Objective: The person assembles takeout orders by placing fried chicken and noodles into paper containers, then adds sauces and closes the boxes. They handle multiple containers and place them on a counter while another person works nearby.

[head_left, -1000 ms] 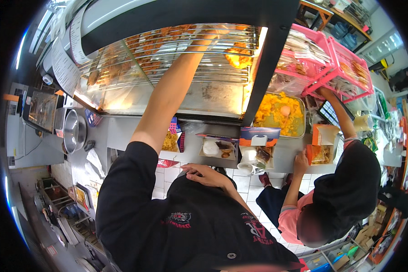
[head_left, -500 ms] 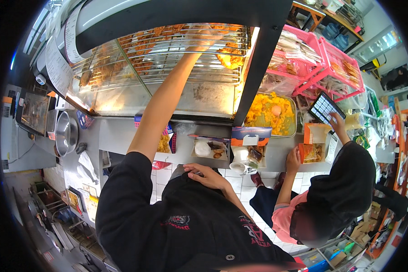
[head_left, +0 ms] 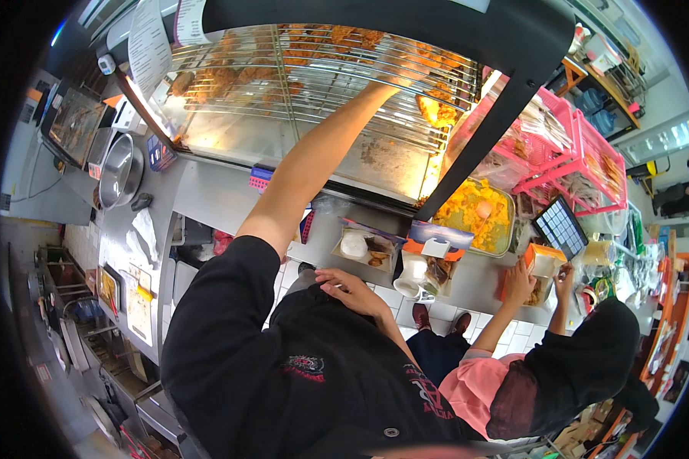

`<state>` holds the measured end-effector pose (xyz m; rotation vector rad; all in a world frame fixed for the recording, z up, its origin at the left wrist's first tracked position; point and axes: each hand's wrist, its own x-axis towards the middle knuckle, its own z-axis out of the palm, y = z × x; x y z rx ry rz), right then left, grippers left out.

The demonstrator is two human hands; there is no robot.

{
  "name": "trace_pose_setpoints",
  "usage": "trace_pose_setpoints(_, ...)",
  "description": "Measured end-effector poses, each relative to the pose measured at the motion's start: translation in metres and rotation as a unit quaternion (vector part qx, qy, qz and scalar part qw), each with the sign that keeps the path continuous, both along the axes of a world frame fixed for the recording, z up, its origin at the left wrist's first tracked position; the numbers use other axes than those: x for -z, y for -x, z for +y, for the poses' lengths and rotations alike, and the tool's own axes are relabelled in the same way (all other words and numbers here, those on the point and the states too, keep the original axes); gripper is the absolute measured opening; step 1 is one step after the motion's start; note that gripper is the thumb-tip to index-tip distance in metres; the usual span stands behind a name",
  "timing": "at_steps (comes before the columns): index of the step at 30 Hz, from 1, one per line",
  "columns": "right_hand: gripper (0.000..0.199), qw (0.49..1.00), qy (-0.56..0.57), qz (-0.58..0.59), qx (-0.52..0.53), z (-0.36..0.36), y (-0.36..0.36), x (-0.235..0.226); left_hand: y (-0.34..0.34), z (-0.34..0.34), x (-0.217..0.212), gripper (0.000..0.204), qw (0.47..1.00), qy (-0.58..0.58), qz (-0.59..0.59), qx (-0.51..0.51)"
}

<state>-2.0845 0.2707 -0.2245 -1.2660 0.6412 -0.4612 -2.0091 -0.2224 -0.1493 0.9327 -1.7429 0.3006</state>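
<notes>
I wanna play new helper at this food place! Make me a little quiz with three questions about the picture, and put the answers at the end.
1. Fill in: the baskets at the right of the picture are coloured ____.
2. True or false: the camera wearer's right hand is inside the lit display case.
3. Pick one: what is the co-worker's left hand at?
A) a metal bowl
B) an orange box
C) a wire rack

Key:
1. Pink.
2. False: it rests by the waist; the wearer's left hand is in the case.
3. B.
</notes>
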Motion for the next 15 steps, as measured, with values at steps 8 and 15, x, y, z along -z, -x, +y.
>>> trace_pose_setpoints(8,0.042,0.999,-0.048,-0.014,0.014,0.001,0.007,0.008,-0.057,0.219,-0.033,0.057,0.909,-0.327,0.229,0.12)
trace_pose_setpoints(15,0.043,0.994,-0.083,-0.068,-0.018,-0.017,-0.02,0.04,-0.153,0.424,-0.008,0.065,0.358,-0.391,0.766,0.364)
